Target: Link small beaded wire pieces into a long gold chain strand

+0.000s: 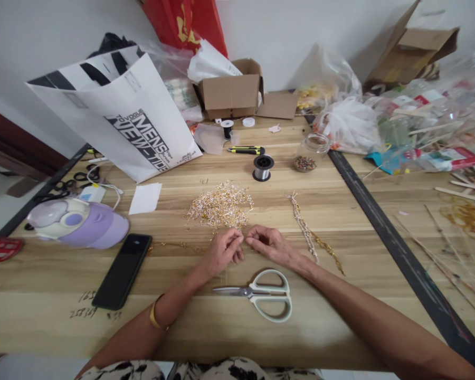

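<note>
My left hand (225,249) and my right hand (271,247) meet fingertip to fingertip at the near edge of a pile of small gold and clear beads (220,205). Both are closed in a pinch; whatever lies between the fingers is too small to make out. A thin gold chain-like strand (178,245) runs over the table to the left of my left hand. Scissors with pale handles (245,291) lie just below my hands, blades pointing left. Beyond my right wrist rest a silvery beaded strand (301,224) and a gold one (328,248).
A black phone (122,272) and a purple-white bottle (98,224) lie at left, near a white paper bag (134,121). Behind the beads are a wire spool (262,168), a yellow utility knife (245,150) and a bead jar (311,153). A dark strip (380,227) crosses at right.
</note>
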`<control>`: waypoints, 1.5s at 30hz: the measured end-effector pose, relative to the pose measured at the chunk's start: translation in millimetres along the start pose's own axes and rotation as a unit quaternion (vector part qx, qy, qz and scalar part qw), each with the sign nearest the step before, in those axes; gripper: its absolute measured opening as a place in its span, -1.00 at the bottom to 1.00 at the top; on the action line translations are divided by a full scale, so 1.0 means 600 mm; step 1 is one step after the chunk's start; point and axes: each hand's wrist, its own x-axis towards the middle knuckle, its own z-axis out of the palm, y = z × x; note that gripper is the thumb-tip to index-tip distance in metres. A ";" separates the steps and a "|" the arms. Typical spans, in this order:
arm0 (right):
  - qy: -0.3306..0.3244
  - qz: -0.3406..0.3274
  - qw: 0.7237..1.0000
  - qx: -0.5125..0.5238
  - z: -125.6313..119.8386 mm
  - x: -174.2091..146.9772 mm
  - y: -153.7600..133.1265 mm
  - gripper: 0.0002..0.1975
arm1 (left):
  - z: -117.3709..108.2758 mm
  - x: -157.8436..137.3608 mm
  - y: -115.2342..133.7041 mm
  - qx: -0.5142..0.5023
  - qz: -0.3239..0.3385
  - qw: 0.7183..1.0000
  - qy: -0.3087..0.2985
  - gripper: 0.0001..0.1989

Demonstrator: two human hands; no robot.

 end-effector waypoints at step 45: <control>-0.013 0.122 0.990 0.064 -0.039 0.002 -0.038 -0.85 | 0.015 -0.005 -0.016 0.224 0.079 0.971 0.015 -0.93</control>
